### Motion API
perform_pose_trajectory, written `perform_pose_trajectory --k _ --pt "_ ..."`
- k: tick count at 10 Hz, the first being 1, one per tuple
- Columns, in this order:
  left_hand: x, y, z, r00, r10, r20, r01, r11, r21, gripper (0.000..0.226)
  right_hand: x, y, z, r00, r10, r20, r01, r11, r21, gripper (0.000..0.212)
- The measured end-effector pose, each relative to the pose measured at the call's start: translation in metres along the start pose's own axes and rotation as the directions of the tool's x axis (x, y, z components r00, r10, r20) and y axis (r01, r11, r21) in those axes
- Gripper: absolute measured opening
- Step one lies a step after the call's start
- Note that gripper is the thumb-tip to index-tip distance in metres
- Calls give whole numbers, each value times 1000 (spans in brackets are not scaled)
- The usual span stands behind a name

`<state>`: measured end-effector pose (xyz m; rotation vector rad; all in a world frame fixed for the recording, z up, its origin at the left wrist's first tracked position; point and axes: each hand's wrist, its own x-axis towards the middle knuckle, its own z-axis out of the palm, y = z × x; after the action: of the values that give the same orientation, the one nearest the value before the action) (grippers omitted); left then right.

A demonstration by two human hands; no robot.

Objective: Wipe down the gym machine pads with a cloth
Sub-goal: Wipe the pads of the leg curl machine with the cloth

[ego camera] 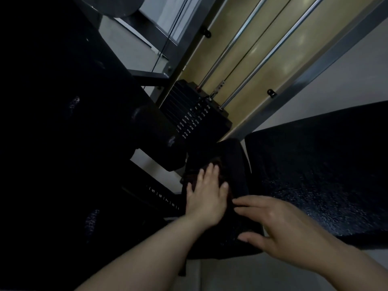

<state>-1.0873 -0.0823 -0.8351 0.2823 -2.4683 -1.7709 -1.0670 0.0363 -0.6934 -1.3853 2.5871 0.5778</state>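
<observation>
Two hands on dark pad (235, 164), left hand (206, 196) flat on cloth (218, 162), right hand (279, 225) beside

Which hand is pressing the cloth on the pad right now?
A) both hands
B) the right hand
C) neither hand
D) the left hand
D: the left hand lies flat on the dark cloth on the small pad, while the right hand rests on the pad's near end, off the cloth.

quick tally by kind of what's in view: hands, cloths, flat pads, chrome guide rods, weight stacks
hands: 2 (left hand, right hand)
cloth: 1
flat pads: 2 (narrow pad, wide pad)
chrome guide rods: 2
weight stack: 1
total: 8
</observation>
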Motion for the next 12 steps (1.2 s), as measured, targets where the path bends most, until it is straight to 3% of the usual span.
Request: perform_pose_trajectory --k 2,4,6,8,10,12 --pt "56 -12 -11 990 -141 -1 141 990 3 59 18 -5 24 965 62 -256 -126 963 -240 37" --pt "-26 -11 3 992 -120 -47 121 992 33 58 27 -8 47 904 76 -421 -180 960 -214 35" --pt "-68 3 10 993 -118 -7 118 989 87 61 27 -4 49 909 53 -413 -179 944 -275 45" --pt "28 20 1 989 -141 -45 141 990 18 55 28 -7 46 920 26 -391 -156 940 -304 54" --pt "110 3 -12 971 -221 -92 222 975 -2 55 31 -4 49 892 11 -451 -170 935 -313 46" --pt "63 -13 -2 968 -206 -141 207 978 -8 58 29 -9 51 887 39 -461 -203 928 -312 44"
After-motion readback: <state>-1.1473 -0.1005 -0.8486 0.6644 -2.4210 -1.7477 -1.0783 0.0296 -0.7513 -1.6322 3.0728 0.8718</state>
